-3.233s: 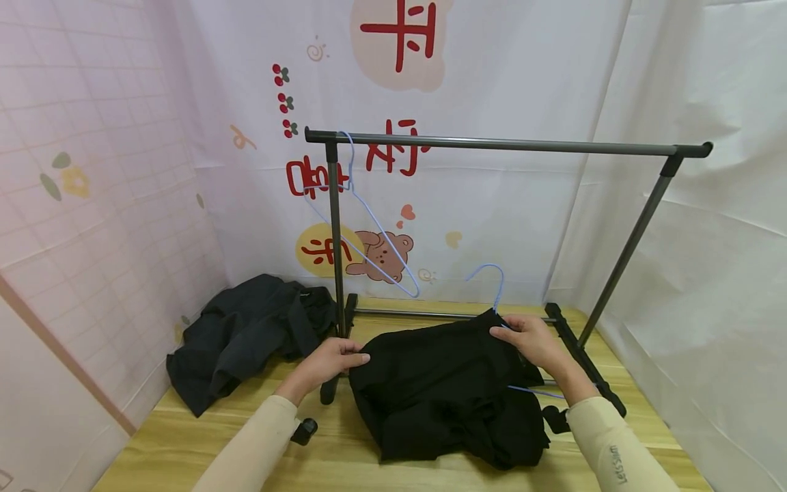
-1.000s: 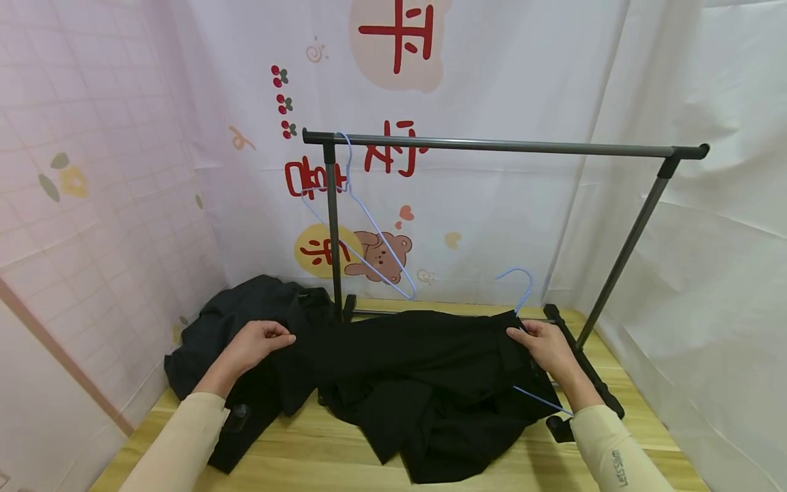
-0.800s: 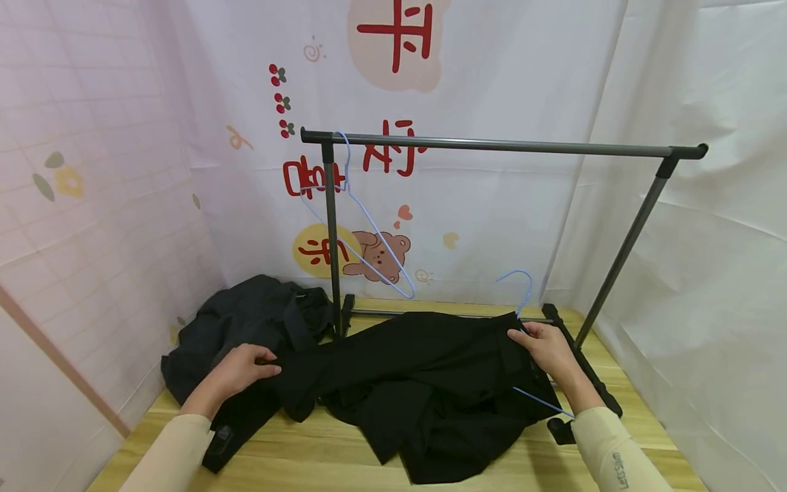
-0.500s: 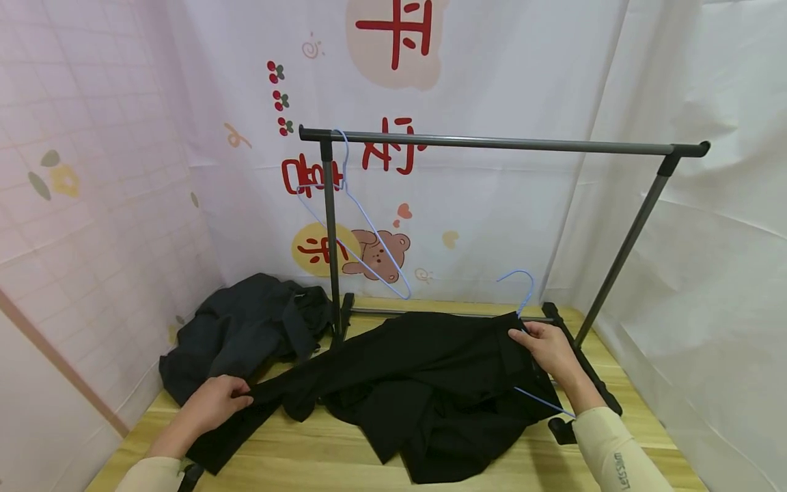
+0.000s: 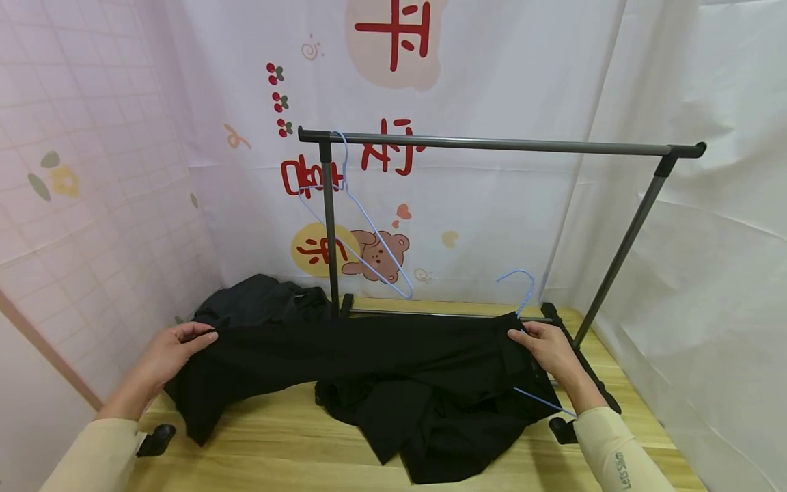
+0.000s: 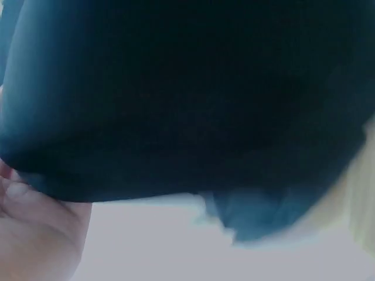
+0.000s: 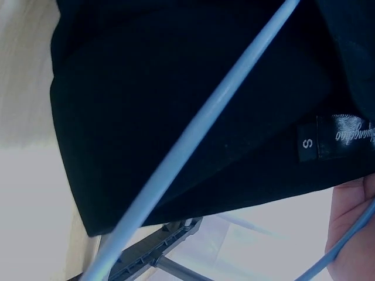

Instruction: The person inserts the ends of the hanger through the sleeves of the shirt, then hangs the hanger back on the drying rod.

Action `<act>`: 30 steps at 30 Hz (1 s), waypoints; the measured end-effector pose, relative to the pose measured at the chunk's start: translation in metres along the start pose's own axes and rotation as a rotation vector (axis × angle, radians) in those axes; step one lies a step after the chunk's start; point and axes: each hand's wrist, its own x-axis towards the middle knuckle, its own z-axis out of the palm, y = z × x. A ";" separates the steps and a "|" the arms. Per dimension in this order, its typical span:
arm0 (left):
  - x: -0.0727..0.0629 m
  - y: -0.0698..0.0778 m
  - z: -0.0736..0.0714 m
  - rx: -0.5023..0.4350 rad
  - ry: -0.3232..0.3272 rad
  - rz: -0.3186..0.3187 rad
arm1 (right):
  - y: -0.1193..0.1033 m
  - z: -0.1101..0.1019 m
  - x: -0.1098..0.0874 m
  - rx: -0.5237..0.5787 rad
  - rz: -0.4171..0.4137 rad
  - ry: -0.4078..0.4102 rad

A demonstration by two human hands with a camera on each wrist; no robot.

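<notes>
A pair of black trousers [image 5: 393, 352] is stretched sideways across the table in the head view. My left hand [image 5: 169, 352] pinches the upper edge of a trouser leg, near its far left end. At the waistband, my right hand [image 5: 550, 352] grips the cloth together with a blue wire hanger [image 5: 531, 287], whose hook sticks up above the fabric. In the right wrist view, the hanger's bar [image 7: 187, 137] crosses the black cloth, and a size label [image 7: 345, 137] shows inside the waist. Dark cloth [image 6: 187, 99] fills most of the left wrist view. The other leg lies bunched below.
A grey metal clothes rack [image 5: 504, 144] stands behind the trousers. Another blue wire hanger [image 5: 378, 236] hangs at its left end. A dark grey garment [image 5: 258, 301] lies heaped at the back left, partly hidden by the trousers. Wooden table [image 5: 295, 444] shows in front.
My left hand has moved along the trouser leg to the left, dipping and then rising, so the leg is drawn out straighter. Earlier, the right hand and hanger shifted slightly right; lately they keep their place.
</notes>
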 end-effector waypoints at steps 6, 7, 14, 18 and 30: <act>0.011 -0.021 -0.010 0.384 0.106 0.087 | -0.005 0.005 0.001 0.012 -0.033 -0.002; 0.012 -0.025 -0.007 0.427 0.126 0.095 | -0.006 0.006 0.001 0.008 -0.031 0.002; 0.020 -0.023 0.027 0.453 0.153 0.085 | -0.009 0.011 0.000 -0.024 -0.009 -0.006; 0.025 -0.001 0.058 0.418 0.155 0.129 | -0.009 0.012 0.001 -0.034 -0.009 -0.013; 0.052 0.087 0.154 0.301 0.061 0.288 | -0.028 0.028 0.004 -0.041 -0.157 0.047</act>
